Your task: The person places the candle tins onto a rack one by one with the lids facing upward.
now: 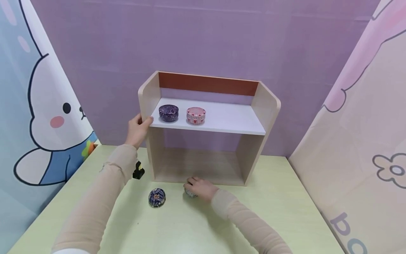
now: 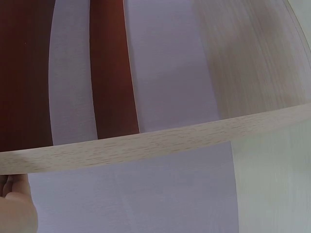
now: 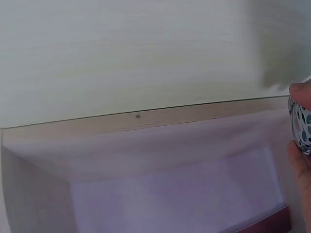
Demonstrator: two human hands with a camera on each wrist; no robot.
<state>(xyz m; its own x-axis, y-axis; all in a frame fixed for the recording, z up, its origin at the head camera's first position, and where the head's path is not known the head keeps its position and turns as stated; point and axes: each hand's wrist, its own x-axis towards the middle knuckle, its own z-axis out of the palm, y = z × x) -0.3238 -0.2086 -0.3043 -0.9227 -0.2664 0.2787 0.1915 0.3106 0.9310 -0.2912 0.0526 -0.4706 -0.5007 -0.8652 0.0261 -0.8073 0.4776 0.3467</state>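
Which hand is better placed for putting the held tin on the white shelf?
Probably the right hand: it grips the tin in front of the shelf unit, while the left hand holds the unit's side panel.

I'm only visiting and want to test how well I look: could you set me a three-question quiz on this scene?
1. How many things stand on the white shelf?
2. True or false: the right hand holds a pale patterned tin.
3. What does the left hand grip: A) the table, B) the shelf unit's side panel, C) a sleeve?

Key:
1. Two: the purple tin and the pink tin.
2. True.
3. B.
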